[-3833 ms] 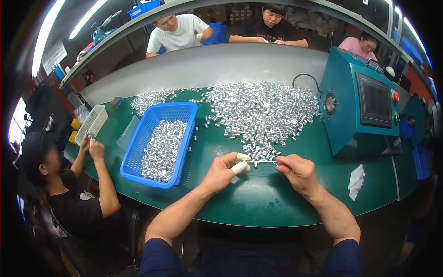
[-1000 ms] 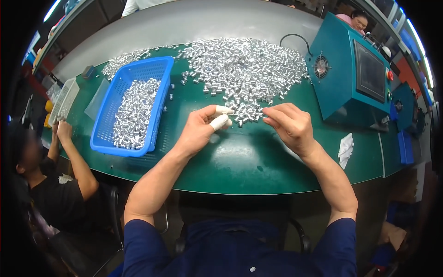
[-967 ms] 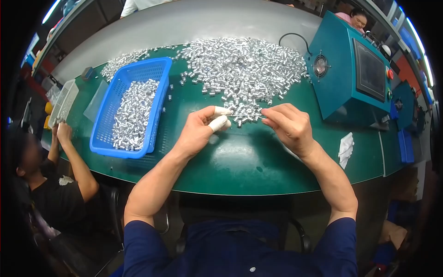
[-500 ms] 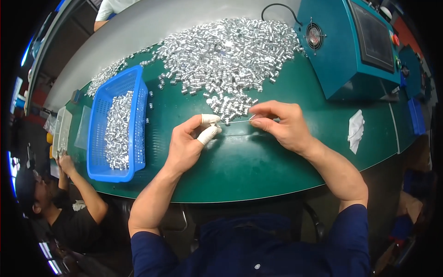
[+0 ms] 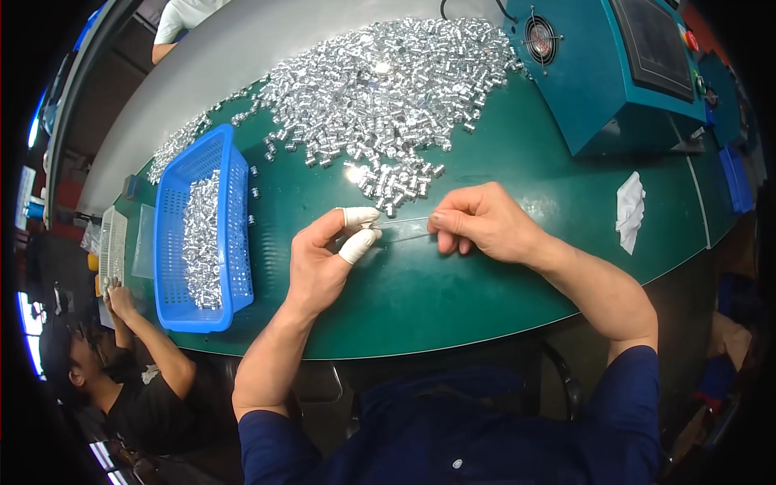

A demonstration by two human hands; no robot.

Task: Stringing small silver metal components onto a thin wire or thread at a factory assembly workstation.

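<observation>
The green bench (image 5: 485,283) curves across the view and carries all work items. A teal machine (image 5: 622,81) with a round fan grille and a dark screen stands at its far right. A large pile of small silver cylindrical parts (image 5: 380,89) covers the far middle of the bench, its near edge thinning out just beyond the hands. A blue perforated basket (image 5: 234,202) lies to the left, partly filled with the same silver parts. A crumpled white cloth (image 5: 630,210) lies to the right, well apart from the hands.

The left hand (image 5: 323,263), with white finger cots on thumb and forefinger, pinches one end of a thin rod (image 5: 408,220). The right hand (image 5: 481,222) is closed on the other end, fingers curled. The rod spans level between both hands, just above the bench near the pile's edge.
</observation>
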